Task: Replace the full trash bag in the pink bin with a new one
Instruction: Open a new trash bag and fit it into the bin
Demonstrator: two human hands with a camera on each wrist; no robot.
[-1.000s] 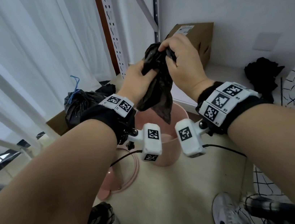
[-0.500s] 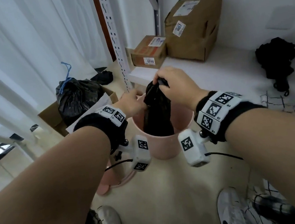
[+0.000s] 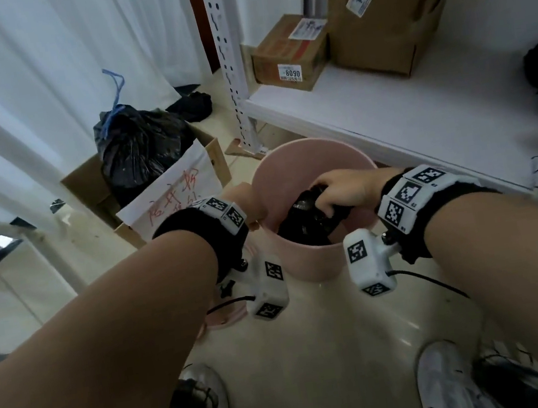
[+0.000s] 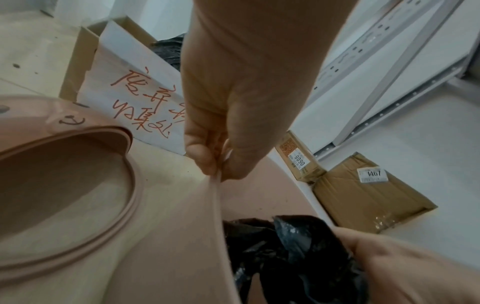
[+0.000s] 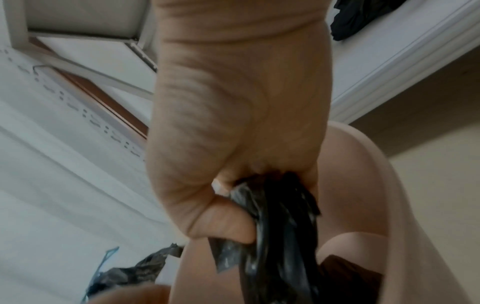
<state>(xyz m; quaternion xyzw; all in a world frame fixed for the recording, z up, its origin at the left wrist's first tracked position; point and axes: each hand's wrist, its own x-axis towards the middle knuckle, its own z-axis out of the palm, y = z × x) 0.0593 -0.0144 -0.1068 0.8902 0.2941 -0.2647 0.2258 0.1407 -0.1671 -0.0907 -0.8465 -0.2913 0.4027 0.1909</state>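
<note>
The pink bin (image 3: 307, 264) stands on the floor below the shelf. My right hand (image 3: 331, 199) grips a crumpled new black bag (image 3: 305, 223) and holds it down inside the bin's mouth; in the right wrist view the fingers (image 5: 228, 224) are curled round the bag (image 5: 280, 236). My left hand (image 4: 217, 167) pinches the bin's rim (image 4: 218, 205) on its left side, thumb outside. The full black trash bag (image 3: 140, 149), tied with blue string, sits in a cardboard box to the left.
The pink lid (image 4: 64, 185) lies on the floor left of the bin. A white shelf (image 3: 420, 106) with two cardboard parcels (image 3: 382, 11) stands behind it, its post (image 3: 230, 71) close by. White curtains hang on the left. My shoes (image 3: 448, 382) are near the bottom.
Both hands came down from above the bin. The new bag went into the bin's mouth with the right hand. The left hand let go of the bag and took the rim.
</note>
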